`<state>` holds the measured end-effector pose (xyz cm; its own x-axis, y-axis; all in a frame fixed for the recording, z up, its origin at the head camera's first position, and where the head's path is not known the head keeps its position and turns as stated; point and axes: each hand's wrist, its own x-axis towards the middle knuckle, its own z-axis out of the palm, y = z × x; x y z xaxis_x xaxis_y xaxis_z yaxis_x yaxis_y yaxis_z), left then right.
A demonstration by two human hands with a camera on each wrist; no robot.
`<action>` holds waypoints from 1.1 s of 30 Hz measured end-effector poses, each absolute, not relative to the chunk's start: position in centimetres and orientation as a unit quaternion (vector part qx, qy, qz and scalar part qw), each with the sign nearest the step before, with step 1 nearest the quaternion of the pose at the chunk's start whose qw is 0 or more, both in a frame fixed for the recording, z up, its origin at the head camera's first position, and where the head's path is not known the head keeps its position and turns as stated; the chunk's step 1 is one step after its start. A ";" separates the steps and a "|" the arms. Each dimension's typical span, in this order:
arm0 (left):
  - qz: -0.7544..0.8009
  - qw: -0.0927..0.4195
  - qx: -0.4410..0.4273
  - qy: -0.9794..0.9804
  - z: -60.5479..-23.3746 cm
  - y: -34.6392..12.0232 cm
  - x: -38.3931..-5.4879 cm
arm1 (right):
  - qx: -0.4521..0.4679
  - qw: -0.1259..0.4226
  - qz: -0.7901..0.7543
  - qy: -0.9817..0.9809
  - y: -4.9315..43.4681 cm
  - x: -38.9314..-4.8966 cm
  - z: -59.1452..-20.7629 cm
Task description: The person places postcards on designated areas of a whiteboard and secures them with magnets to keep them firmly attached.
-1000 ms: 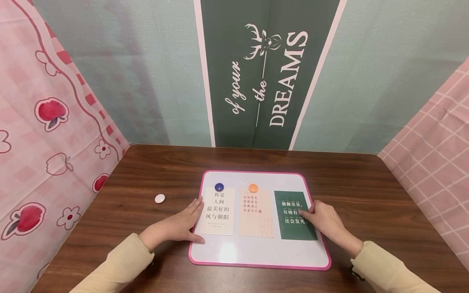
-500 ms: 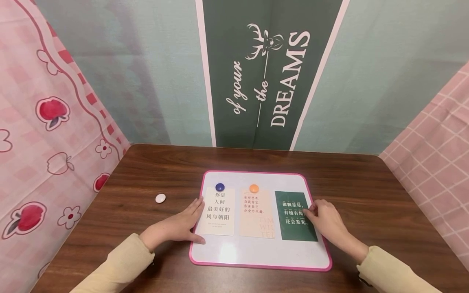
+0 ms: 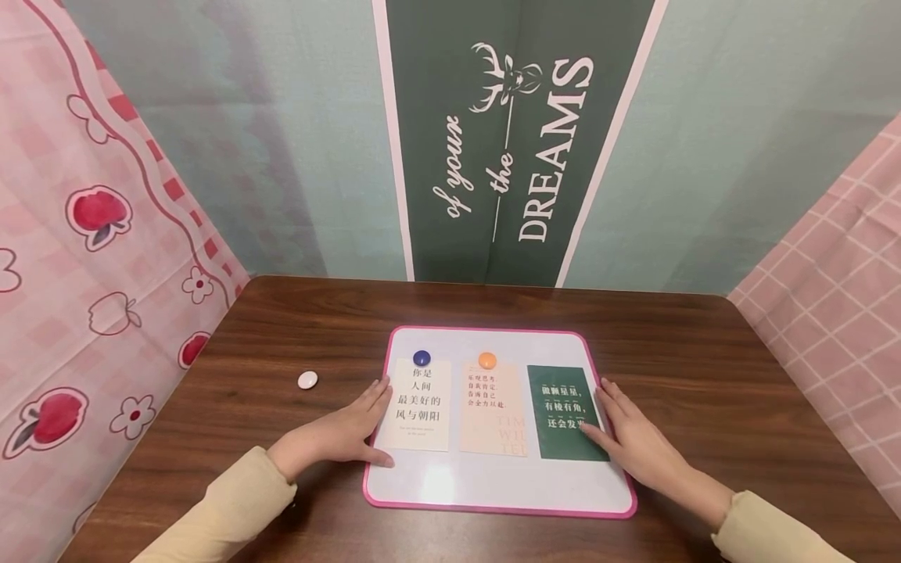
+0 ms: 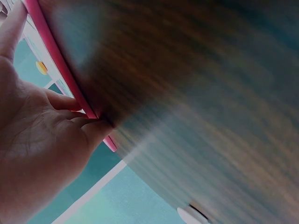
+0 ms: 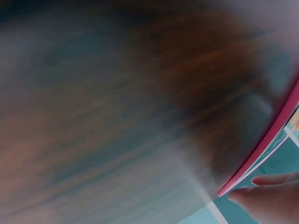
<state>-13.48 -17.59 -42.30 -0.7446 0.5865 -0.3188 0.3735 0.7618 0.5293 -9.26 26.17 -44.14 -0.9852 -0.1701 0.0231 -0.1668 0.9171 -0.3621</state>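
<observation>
A whiteboard [image 3: 507,489] with a pink rim lies flat on the table. My left hand [image 3: 345,430] rests along its left edge, fingers extended and thumb on the white surface; the left wrist view shows the fingertips at the pink rim. On the board's right side, my right hand [image 3: 633,438] has straightened fingers along the edge, and its thumb touches the dark green card [image 3: 559,442]. A cream card [image 3: 421,428] has a blue round magnet [image 3: 421,358] at its top. Over the top of the peach card [image 3: 486,426] sits an orange round magnet [image 3: 487,360].
Left of the board, a white round magnet [image 3: 307,380] lies on the brown wooden table [image 3: 281,328]. Behind the table hangs a green printed cloth [image 3: 450,258]. Pink cloths stand at the left and right sides.
My right hand has let go of the green card's right side, where its fingers were pinched together. Its fingers have spread along the board's edge. The left hand stays in place.
</observation>
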 end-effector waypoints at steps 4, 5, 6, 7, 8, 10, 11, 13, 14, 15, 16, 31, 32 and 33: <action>0.224 0.243 0.262 0.907 -42.2 -17.6 -13.5 | -0.097 0.031 -0.188 0.977 26.7 -8.6 -44.2; 0.225 0.244 0.261 0.906 -42.2 -17.6 -13.5 | -0.098 0.037 -0.190 0.976 26.9 -8.5 -44.2; 0.225 0.244 0.262 0.906 -42.2 -17.6 -13.5 | -0.099 0.043 -0.192 0.975 27.0 -8.3 -44.2; 0.226 0.244 0.262 0.906 -42.2 -17.6 -13.5 | -0.100 0.047 -0.195 0.974 27.1 -8.2 -44.3; 0.227 0.243 0.263 0.906 -42.2 -17.7 -13.5 | -0.102 0.051 -0.199 0.973 27.2 -8.1 -44.3; 0.229 0.237 0.266 0.906 -42.2 -17.8 -13.6 | -0.102 0.061 -0.203 0.972 27.4 -7.9 -44.4; 0.230 0.234 0.268 0.906 -42.1 -17.9 -13.7 | -0.104 0.063 -0.204 0.971 27.5 -7.8 -44.5; 0.233 0.224 0.271 0.907 -42.1 -18.0 -13.9 | -0.110 0.063 -0.203 0.971 27.7 -7.6 -44.6; 0.232 0.217 0.273 0.908 -42.1 -18.1 -14.0 | -0.113 0.062 -0.200 0.971 27.8 -7.5 -44.6; 0.232 0.211 0.275 0.909 -42.1 -18.1 -14.1 | -0.117 0.059 -0.197 0.972 27.9 -7.4 -44.6; 0.230 0.203 0.276 0.911 -42.1 -18.2 -14.3 | -0.122 0.055 -0.193 0.972 28.0 -7.4 -44.7; 0.193 0.075 0.271 0.940 -41.5 -20.7 -17.2 | -0.180 0.034 -0.132 0.974 29.3 -7.0 -44.6; 0.193 0.072 0.269 0.941 -41.5 -21.0 -17.4 | -0.184 0.032 -0.132 0.974 29.3 -7.0 -44.6; 0.194 0.071 0.266 0.942 -41.4 -21.3 -17.6 | -0.187 0.027 -0.132 0.973 29.4 -7.0 -44.7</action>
